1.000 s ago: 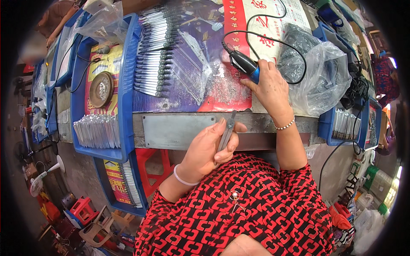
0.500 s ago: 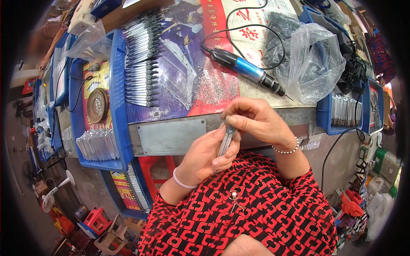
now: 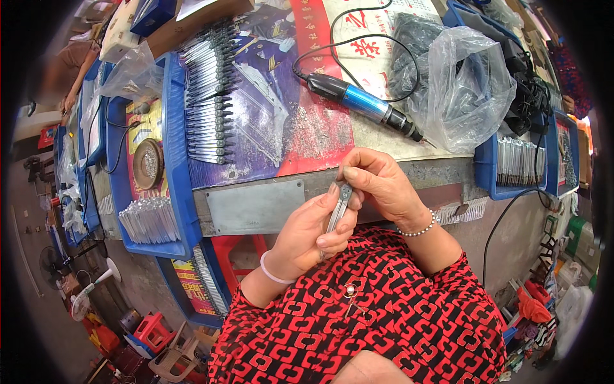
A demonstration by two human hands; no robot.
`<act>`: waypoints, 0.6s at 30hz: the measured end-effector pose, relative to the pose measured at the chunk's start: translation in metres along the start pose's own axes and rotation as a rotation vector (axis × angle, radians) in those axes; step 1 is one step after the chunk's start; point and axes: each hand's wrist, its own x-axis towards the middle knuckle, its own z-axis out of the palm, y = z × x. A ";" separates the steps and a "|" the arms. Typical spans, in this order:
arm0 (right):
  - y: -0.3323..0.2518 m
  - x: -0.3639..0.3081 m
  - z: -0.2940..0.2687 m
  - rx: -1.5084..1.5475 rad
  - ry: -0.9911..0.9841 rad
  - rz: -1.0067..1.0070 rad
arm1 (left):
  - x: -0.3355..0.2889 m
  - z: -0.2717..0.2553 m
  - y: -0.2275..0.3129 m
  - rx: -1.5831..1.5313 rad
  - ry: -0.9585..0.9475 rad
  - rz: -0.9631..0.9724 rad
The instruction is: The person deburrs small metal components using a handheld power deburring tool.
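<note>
My left hand (image 3: 308,225) is closed around a slim grey metal folding-tool handle (image 3: 340,206), thumb along one side and fingertips on the other. The handle stands tilted, its rounded end with small rivets upward. My right hand (image 3: 382,184) is at that upper end, thumb and forefinger pinched together. Whatever lies in the pinch is too small and covered to make out. Both hands are in front of the workbench edge, over my lap. On the bench beyond lies a blue and black electric screwdriver (image 3: 364,102) with its cable.
A row of similar metal handles (image 3: 211,128) lies on the bench. Left, a blue tray (image 3: 182,217) holds a round dish (image 3: 148,163) of tiny parts and packed metal pieces. At right are a clear plastic bag (image 3: 470,96) and another blue tray (image 3: 486,173) of metal pieces.
The metal handle has turned slightly, showing more of its riveted end. My right hand has shifted slightly, its fingers still pinched by the top. The view has moved a little.
</note>
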 end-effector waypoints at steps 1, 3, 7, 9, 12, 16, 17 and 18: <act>0.001 0.000 0.000 0.014 0.005 -0.003 | 0.000 0.001 0.000 0.012 0.006 0.004; 0.001 -0.001 -0.001 0.028 0.010 -0.007 | 0.001 0.002 0.000 0.027 0.013 0.006; -0.002 -0.003 -0.002 0.021 -0.009 -0.002 | 0.001 0.002 -0.001 0.032 0.012 0.006; -0.002 -0.005 -0.002 0.017 -0.015 0.001 | 0.001 0.001 -0.002 0.030 0.010 0.004; -0.001 -0.007 -0.002 0.012 -0.022 -0.018 | -0.001 -0.001 -0.004 0.017 0.003 -0.003; 0.005 -0.010 0.004 0.019 0.025 -0.069 | -0.002 -0.002 -0.006 0.008 -0.007 -0.004; 0.007 -0.011 0.006 0.042 0.047 -0.089 | -0.003 -0.002 -0.007 -0.003 -0.017 0.005; 0.009 -0.011 0.006 0.040 0.048 -0.094 | -0.003 -0.001 -0.007 0.001 -0.020 0.003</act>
